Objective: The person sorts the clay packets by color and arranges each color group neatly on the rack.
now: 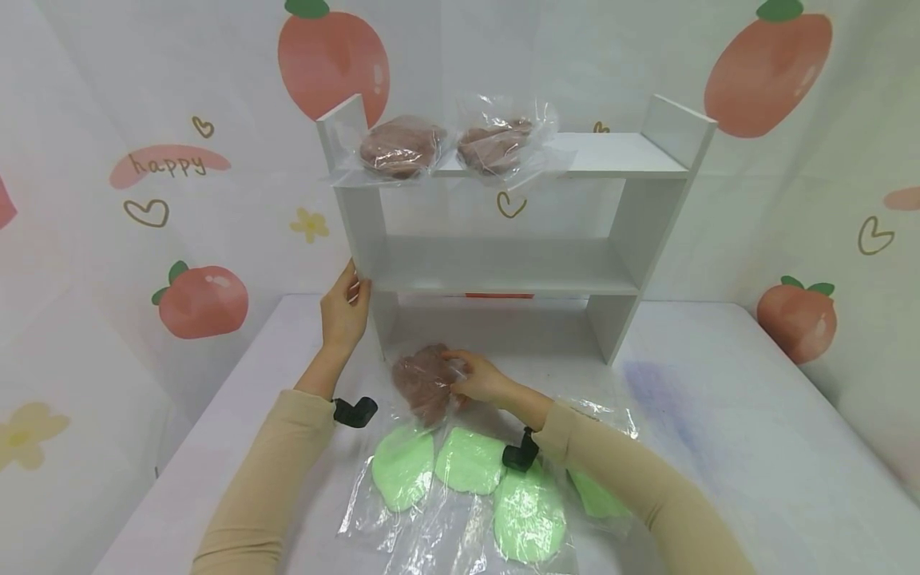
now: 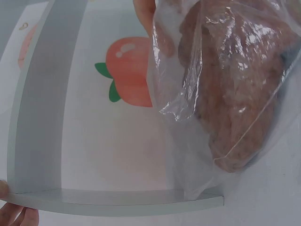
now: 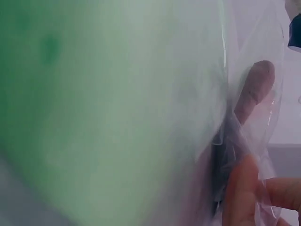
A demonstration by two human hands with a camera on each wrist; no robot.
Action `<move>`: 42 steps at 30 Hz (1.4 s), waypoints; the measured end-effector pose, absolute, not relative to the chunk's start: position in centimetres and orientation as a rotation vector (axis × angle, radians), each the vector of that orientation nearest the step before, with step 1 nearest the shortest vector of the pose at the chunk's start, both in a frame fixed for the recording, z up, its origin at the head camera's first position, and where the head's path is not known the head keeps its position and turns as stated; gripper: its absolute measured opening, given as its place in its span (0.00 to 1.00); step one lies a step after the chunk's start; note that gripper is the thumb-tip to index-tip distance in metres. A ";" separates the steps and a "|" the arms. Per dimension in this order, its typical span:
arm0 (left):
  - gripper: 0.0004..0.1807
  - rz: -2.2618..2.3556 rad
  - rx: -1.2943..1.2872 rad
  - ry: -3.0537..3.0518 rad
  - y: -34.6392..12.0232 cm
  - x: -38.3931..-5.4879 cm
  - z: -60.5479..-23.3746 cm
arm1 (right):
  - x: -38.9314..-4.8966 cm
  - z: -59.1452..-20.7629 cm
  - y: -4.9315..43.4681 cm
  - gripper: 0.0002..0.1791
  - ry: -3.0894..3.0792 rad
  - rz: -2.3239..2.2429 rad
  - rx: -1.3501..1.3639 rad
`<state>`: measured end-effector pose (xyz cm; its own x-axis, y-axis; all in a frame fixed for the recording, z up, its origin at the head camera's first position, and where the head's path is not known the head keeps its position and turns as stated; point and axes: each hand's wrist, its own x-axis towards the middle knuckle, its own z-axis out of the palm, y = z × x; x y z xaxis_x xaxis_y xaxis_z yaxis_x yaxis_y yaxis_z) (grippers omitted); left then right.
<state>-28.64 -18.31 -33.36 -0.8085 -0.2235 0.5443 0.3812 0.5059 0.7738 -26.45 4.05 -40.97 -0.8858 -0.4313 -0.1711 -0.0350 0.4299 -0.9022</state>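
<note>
My left hand (image 1: 345, 313) grips the left side panel of a white three-tier shelf (image 1: 503, 275). In the left wrist view its fingertips (image 2: 19, 215) show on both sides of the panel edge. My right hand (image 1: 483, 378) pinches a clear plastic bag that holds a brown, lumpy mass (image 1: 426, 383), in front of the shelf's bottom opening. That bagged brown lump (image 2: 235, 84) fills the right of the left wrist view. In the right wrist view the thumb and fingers (image 3: 242, 193) hold the plastic film, and a blurred green piece (image 3: 108, 94) covers much of the frame.
Two more bagged brown lumps (image 1: 404, 147) (image 1: 496, 147) lie on the shelf's top board, left and middle. Several flat light-green pieces in clear bags (image 1: 470, 461) lie on the white table (image 1: 719, 399) below my hands. A fruit-printed cloth (image 1: 194, 239) hangs behind.
</note>
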 end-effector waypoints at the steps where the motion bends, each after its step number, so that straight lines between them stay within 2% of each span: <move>1: 0.26 -1.310 -0.126 -2.151 -18.3 -28.6 -33.4 | -26.5 -41.0 4.1 0.36 2.300 -1.463 -0.393; 42: 0.25 -1.329 -0.130 -2.133 -18.3 -28.7 -33.5 | -23.7 -36.3 10.4 0.31 2.188 -1.546 -0.594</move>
